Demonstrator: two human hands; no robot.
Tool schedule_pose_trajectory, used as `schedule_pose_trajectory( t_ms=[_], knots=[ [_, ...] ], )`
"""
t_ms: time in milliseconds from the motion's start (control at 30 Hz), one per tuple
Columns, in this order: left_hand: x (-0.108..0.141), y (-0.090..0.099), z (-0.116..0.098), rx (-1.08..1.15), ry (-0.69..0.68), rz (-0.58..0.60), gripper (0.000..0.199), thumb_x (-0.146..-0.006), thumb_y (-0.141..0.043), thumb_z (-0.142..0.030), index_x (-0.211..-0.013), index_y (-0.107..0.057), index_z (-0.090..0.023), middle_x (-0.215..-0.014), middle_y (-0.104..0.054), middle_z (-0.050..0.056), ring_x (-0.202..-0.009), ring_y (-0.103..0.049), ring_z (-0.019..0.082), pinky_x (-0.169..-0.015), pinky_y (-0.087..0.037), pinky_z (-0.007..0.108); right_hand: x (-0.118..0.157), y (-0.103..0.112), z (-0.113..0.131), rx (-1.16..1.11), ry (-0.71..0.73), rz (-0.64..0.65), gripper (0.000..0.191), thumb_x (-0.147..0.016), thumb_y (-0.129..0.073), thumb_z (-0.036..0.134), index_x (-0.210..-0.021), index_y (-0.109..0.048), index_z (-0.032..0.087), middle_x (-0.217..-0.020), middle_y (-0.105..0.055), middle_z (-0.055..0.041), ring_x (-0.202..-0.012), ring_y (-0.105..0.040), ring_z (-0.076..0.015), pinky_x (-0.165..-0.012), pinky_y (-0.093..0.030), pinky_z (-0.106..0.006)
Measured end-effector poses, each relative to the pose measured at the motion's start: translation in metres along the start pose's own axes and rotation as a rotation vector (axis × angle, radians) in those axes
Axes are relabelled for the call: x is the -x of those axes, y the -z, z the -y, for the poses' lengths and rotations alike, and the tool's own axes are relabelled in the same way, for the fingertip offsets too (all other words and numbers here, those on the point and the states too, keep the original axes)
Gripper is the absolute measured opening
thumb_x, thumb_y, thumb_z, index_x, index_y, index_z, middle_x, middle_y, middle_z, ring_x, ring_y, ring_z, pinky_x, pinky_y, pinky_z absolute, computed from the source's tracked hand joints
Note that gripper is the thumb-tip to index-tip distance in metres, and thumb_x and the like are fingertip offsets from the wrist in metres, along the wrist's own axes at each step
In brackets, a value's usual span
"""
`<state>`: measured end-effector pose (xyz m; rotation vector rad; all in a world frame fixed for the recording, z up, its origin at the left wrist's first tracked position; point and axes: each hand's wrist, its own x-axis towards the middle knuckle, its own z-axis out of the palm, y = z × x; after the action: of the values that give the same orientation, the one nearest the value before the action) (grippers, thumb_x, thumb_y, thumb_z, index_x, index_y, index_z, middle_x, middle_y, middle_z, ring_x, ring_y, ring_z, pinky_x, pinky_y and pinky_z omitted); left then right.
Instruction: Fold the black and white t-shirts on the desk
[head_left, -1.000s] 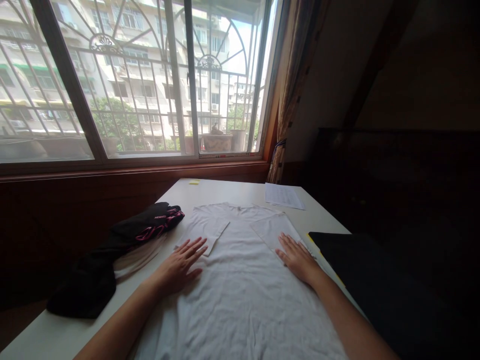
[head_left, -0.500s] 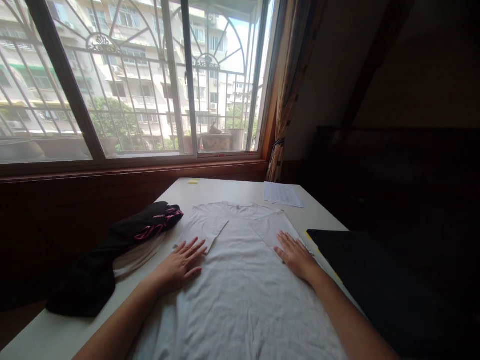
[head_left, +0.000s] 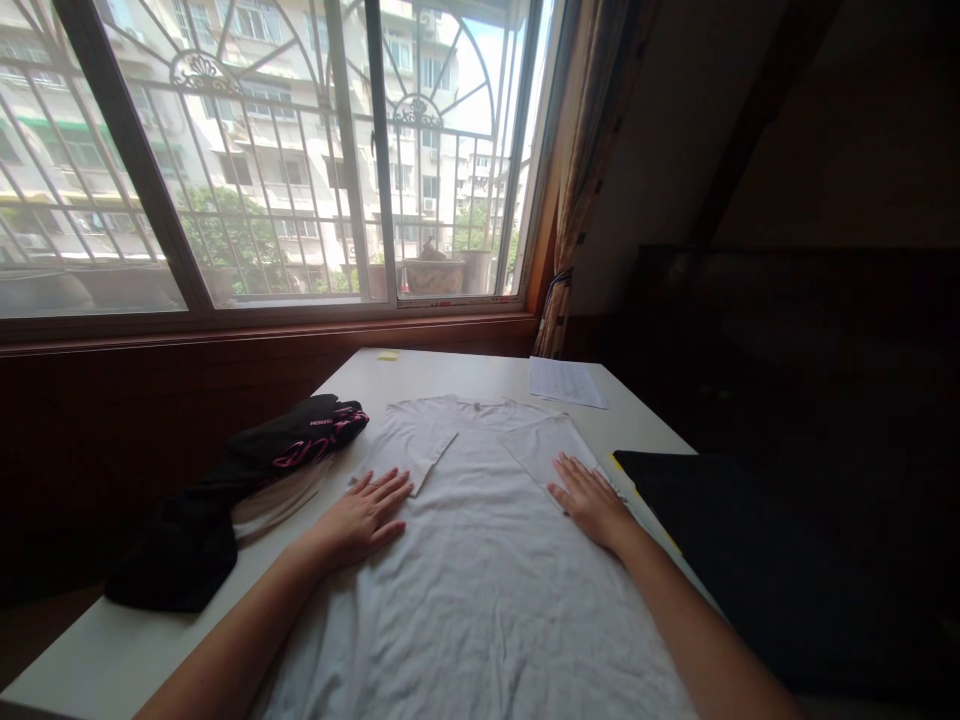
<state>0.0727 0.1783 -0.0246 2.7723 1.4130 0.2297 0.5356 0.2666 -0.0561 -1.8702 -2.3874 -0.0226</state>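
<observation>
A white T-shirt (head_left: 480, 540) is spread over the table, its collar toward the window and both sleeves folded inward onto its front. My left hand (head_left: 367, 515) rests flat on the shirt's left side, just below the left sleeve, fingers spread. On the opposite side my right hand (head_left: 589, 500) lies flat near the lower edge of the right sleeve, its fingers also apart. Neither hand grips anything. The shirt's hem runs out of view at the bottom.
Dark clothing with pink lettering (head_left: 285, 450) lies along the table's left edge, over a beige cloth (head_left: 281, 503). Printed papers (head_left: 568, 383) and a yellow note (head_left: 388, 356) sit at the far end. A black item with a yellow edge (head_left: 675, 490) occupies the right side of the white table (head_left: 352, 375).
Both hands stay in nearly the same place on the shirt. The whole view has shifted very slightly; nothing was picked up or let go.
</observation>
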Motion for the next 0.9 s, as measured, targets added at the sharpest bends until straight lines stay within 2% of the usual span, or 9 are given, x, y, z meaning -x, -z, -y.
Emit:
schedule_pose_trajectory(
  t_ms=[500,900],
  knots=[
    [-0.0001,-0.0033,0.0022,-0.008,0.008,0.016,0.064,-0.102,-0.031,-0.06,-0.159,-0.018,-0.034,-0.165,-0.023,0.004,-0.152,-0.019,0.026,-0.122,-0.015,0.052,-0.0018,-0.0035,-0.0017,-0.009,-0.005,0.008,0.069,-0.1,-0.019,0.057,-0.158,-0.026,0.021,-0.166,-0.02,-0.0028,-0.153,-0.016,-0.0206,-0.124,-0.013,-0.044],
    [0.0017,-0.0052,0.0009,-0.036,-0.016,0.0,0.066,-0.102,-0.031,-0.061,-0.159,-0.014,-0.034,-0.165,-0.021,0.004,-0.152,-0.02,0.027,-0.123,-0.013,0.051,0.0042,0.0032,0.0028,-0.003,-0.008,0.024,0.07,-0.1,-0.017,0.057,-0.159,-0.024,0.021,-0.166,-0.018,-0.0033,-0.153,-0.014,-0.0205,-0.124,-0.014,-0.046]
  ],
)
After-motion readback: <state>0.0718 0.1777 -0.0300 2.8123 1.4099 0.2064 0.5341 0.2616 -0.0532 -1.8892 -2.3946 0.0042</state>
